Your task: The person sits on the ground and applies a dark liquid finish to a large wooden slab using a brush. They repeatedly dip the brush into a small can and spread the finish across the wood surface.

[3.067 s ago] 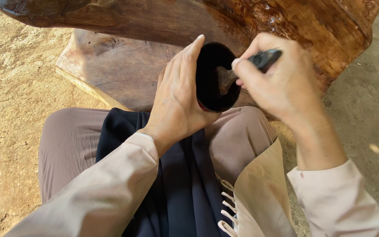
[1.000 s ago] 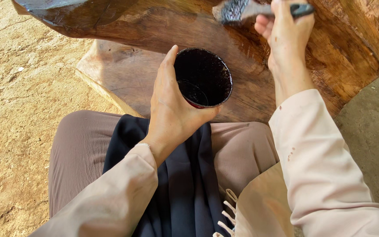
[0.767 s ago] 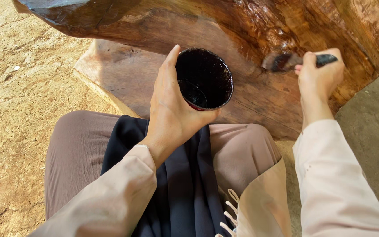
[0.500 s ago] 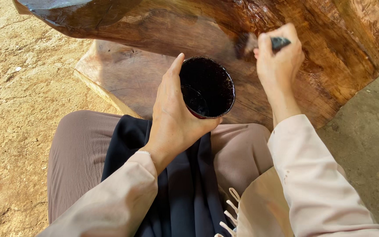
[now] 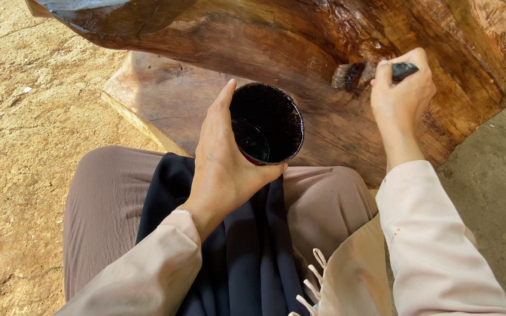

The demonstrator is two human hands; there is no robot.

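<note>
sandy, packed earth floor (image 5: 13, 117) spreads out at nine o'clock, and a big slab of dark, glossy carved wood (image 5: 300, 41) fills the view from eleven to two o'clock, resting on a paler wooden base (image 5: 153, 99). the person sits with brown trousers and a dark blue cloth (image 5: 235, 257) over the lap.

the left hand (image 5: 224, 164) wraps around a small dark cup (image 5: 266, 124) near the centre, thumb along its near side, fingers cradling it from below; a shallow pool of dark liquid sits inside. the cup looks light and rigid, but probably slick with stain, so gripping round the wall and keeping it level seems wise. the right hand (image 5: 402, 88), at two o'clock, pinches the dark handle of a small brush (image 5: 361, 73), its bristles touching the wet wood. the brush looks light, with soft bristles and a stiff handle, best held close to the ferrule.

half a second ago the brush was nearer the cup, at about one o'clock; now it has swept out to the right across the wood. the cup has barely shifted.
</note>
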